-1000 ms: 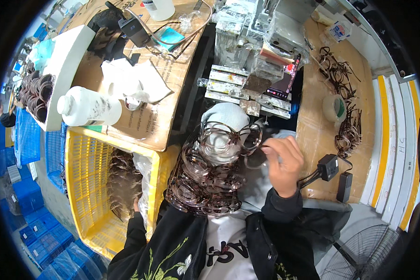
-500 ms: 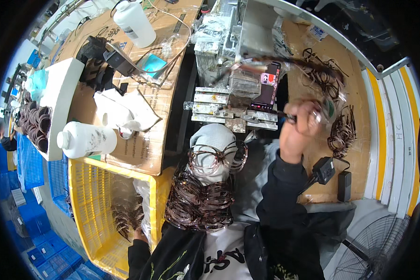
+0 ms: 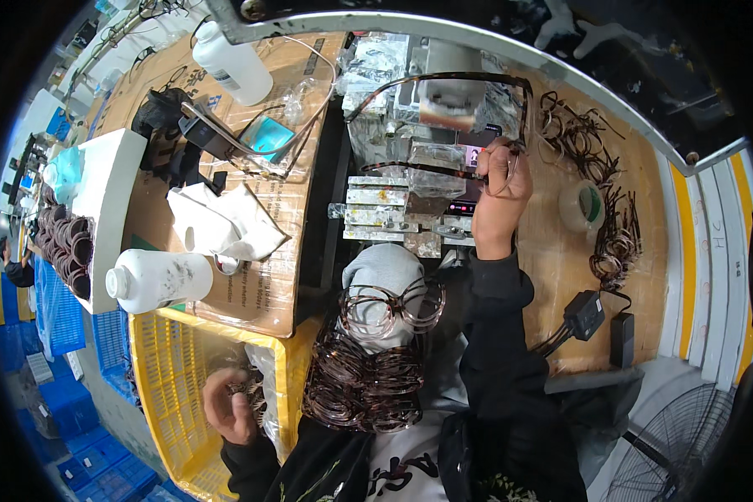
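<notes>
My right hand (image 3: pixel 504 180) is closed on a tortoiseshell eyeglass frame (image 3: pixel 468 76), gripping it near the lens rims. Its two temples stretch leftward over a machine fixture with metal blocks (image 3: pixel 376 209). A phone (image 3: pixel 463 207) with a lit screen lies partly hidden behind that hand. Over the yellow basket (image 3: pixel 161 368), my left hand (image 3: pixel 228 407) has loosely curled fingers, with the thumb apart; I see nothing held in it. Dark eyewear pieces in the basket are partly covered by this hand. On my lap lies a pile of tortoiseshell eyeglass fronts (image 3: pixel 364 381), one resting higher on the grey cloth (image 3: pixel 382 272).
White bottles (image 3: pixel 163 280) (image 3: pixel 233 65) and a white cloth (image 3: pixel 224 222) occupy the cardboard-covered table at left. Loose temples (image 3: pixel 581 138), a tape roll (image 3: pixel 581 207) and a black power adapter (image 3: pixel 584 314) lie at right. A metal-edged panel (image 3: pixel 477 35) overhangs the far side; a fan (image 3: pixel 678 452) stands lower right.
My right hand has moved left and up from beside the tape roll, bringing the eyeglass frame over the fixture. My left hand has risen from the pieces in the basket. The view has shifted slightly.
</notes>
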Tool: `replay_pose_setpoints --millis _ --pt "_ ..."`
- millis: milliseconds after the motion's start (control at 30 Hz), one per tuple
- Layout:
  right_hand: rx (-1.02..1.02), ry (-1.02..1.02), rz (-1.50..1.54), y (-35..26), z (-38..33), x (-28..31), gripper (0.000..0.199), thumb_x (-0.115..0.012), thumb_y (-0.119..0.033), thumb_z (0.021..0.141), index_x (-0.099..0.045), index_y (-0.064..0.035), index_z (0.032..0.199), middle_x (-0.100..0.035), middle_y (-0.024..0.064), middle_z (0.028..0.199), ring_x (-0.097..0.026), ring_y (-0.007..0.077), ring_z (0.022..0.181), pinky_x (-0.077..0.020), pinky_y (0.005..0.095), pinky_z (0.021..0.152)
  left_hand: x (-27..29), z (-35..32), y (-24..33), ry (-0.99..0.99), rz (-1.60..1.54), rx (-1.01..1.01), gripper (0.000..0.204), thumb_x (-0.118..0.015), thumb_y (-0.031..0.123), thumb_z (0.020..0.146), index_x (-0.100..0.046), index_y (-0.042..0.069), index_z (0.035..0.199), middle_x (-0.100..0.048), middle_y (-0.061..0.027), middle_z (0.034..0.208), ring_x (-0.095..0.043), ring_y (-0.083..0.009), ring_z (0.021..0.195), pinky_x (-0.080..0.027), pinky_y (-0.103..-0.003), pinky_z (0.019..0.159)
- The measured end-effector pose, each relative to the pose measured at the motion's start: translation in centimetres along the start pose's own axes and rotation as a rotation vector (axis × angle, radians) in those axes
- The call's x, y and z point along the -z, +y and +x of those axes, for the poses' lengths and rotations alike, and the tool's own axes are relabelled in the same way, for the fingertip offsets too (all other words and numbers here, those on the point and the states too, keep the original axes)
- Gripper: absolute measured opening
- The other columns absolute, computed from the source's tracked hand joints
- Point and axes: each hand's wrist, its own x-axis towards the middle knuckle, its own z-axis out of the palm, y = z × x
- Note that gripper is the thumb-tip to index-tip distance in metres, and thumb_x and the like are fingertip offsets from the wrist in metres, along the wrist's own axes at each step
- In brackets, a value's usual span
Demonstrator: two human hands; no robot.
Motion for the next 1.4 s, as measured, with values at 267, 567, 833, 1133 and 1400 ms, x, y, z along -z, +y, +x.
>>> replay_pose_setpoints --millis 267,567,833,1133,1400 --pt "0.013 0.063 -0.169 -0.8 -0.5 -0.3 0.008 -0.045 -0.001 0.091 -0.052 0.0011 0.087 -0.052 0.0016 0.077 -0.045 0.0077 0.069 -0.0382 0.0204 0.063 -8.7 12.2 8.0 -0.609 -0.072 -0.518 0.041 -0.067 0.019 0.076 -0.056 -0.005 0.107 -0.058 -0.0194 0.103 -0.055 -0.0325 0.097 -0.043 -0.039 0.087" --pt "0.104 -0.586 -0.413 -11.6 -9.9 0.1 0.024 -0.064 -0.022 0.084 -0.063 0.0005 0.093 -0.063 0.0139 0.087 -0.064 0.0279 0.072 -0.0508 0.0328 0.061 -13.4 11.1 10.2 -0.640 -0.691 -0.264 0.047 -0.039 0.010 0.094 -0.025 -0.006 0.136 -0.049 -0.0243 0.124 -0.053 -0.0310 0.113 -0.037 -0.040 0.099" --pt "-0.118 -1.000 -0.618 -15.3 -13.6 2.5 0.015 -0.065 -0.020 0.080 -0.062 -0.0077 0.089 -0.059 0.0029 0.081 -0.062 0.0207 0.066 -0.0496 0.0306 0.057 -12.6 10.6 7.6 -0.484 -0.712 -0.068 0.041 -0.037 0.017 0.095 -0.035 -0.006 0.128 -0.055 -0.0140 0.081 -0.057 -0.0219 0.078 -0.049 -0.039 0.080" --pt "-0.110 -0.580 -0.609 -16.3 -10.7 3.2 0.017 -0.069 -0.001 0.074 -0.065 -0.0016 0.091 -0.060 0.0082 0.073 -0.058 0.0213 0.055 -0.0443 0.0291 0.047 -11.2 11.2 5.8 -0.228 -0.669 -0.004 0.040 -0.041 0.018 0.092 -0.040 -0.004 0.125 -0.054 -0.0129 0.079 -0.056 -0.0209 0.076 -0.049 -0.037 0.075" --pt "-0.098 0.063 0.220 -10.7 -5.3 4.8 0.012 -0.055 -0.015 0.090 -0.052 -0.0039 0.088 -0.050 0.0042 0.077 -0.045 0.0113 0.063 -0.0360 0.0244 0.055 -11.4 10.9 4.4 -0.219 -0.606 0.069 0.034 -0.044 0.005 0.092 -0.041 -0.001 0.125 -0.053 -0.0090 0.081 -0.054 -0.0161 0.076 -0.049 -0.033 0.075"
